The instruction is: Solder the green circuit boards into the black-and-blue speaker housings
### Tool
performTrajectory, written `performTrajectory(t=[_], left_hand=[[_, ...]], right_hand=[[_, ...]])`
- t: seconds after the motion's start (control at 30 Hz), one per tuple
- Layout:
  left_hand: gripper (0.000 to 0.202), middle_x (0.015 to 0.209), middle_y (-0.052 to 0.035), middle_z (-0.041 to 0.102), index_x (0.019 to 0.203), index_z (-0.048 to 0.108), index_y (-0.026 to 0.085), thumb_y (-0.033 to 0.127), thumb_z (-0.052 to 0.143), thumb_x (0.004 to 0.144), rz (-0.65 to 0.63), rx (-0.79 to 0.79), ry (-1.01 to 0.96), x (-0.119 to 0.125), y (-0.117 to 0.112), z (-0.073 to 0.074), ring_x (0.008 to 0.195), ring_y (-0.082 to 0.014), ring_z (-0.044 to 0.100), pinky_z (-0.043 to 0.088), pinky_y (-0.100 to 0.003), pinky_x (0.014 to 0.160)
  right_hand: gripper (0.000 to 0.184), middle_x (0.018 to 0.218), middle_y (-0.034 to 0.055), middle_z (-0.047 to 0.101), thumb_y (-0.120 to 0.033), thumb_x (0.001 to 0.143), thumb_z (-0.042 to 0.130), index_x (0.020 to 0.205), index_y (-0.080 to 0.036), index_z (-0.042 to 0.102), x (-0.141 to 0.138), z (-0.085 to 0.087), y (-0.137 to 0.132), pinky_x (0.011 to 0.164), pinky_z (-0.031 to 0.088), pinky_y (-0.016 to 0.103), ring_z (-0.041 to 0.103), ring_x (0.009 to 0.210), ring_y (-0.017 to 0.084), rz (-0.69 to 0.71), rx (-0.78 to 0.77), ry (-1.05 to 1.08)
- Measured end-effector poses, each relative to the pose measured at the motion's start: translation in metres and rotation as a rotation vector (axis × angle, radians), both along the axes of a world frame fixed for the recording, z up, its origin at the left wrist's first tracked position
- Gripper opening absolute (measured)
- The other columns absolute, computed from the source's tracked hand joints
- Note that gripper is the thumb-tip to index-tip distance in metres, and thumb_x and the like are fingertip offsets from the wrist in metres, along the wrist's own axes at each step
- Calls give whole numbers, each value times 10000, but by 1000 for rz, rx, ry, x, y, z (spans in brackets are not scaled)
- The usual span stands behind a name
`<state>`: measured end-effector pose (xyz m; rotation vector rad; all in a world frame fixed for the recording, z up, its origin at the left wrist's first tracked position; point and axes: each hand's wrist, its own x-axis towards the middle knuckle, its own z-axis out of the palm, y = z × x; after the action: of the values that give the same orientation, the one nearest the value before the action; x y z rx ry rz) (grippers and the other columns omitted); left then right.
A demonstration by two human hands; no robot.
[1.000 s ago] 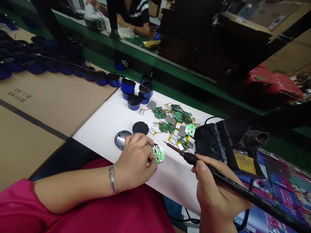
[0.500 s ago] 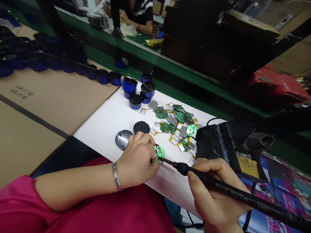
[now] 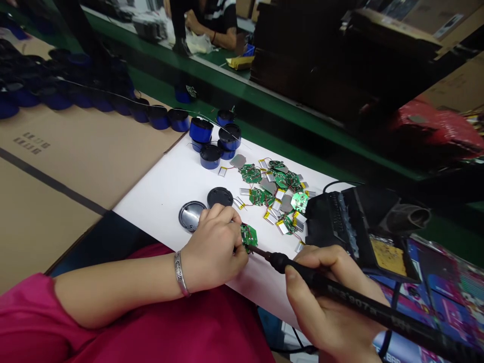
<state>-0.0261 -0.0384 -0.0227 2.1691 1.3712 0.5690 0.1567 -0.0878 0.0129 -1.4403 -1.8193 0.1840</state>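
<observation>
My left hand (image 3: 214,247) is closed around a small round green circuit board (image 3: 249,235) and pins it to the white sheet (image 3: 170,186). My right hand (image 3: 328,302) grips a black soldering iron (image 3: 340,295) like a pen. Its tip touches the board's near edge beside my left fingers. A silver bracelet (image 3: 179,275) sits on my left wrist.
A pile of green boards and small silver batteries (image 3: 278,194) lies behind. Two round caps (image 3: 206,206) sit by my left hand, and blue cylinders (image 3: 214,138) stand farther back. A black soldering station (image 3: 351,222) is at right. Another person sits across the green belt (image 3: 212,22).
My right hand brought the iron leftward, from hovering apart to touching the board. My left hand stayed put, holding the board.
</observation>
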Motion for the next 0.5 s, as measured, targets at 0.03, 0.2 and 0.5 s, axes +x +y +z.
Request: performTrajectory(t=[0.03, 0.2, 0.5], left_hand=[[133, 994, -71, 615, 607, 541, 172, 124, 593, 720, 0, 2, 0, 0, 0, 0, 957, -261, 510, 370, -436, 788], [146, 984, -70, 619, 601, 532, 171, 127, 586, 729, 1, -8, 0, 1, 1, 1, 945, -259, 511, 377, -446, 788], [149, 969, -74, 619, 589, 524, 175, 122, 588, 712, 2, 1, -9, 0, 1, 0, 942, -257, 513, 391, -439, 784]], right_hand=[[114, 635, -36, 588, -228, 809, 631, 772, -226, 523, -2, 2, -1, 506, 418, 256, 517, 504, 107, 10, 24, -32], [142, 627, -32, 557, -183, 812, 614, 810, -229, 480, -3, 8, -3, 530, 430, 269, 535, 528, 117, 166, 52, -115], [117, 661, -14, 606, -221, 801, 647, 792, -222, 531, -4, 7, -12, 557, 464, 292, 587, 572, 146, -47, 77, -60]])
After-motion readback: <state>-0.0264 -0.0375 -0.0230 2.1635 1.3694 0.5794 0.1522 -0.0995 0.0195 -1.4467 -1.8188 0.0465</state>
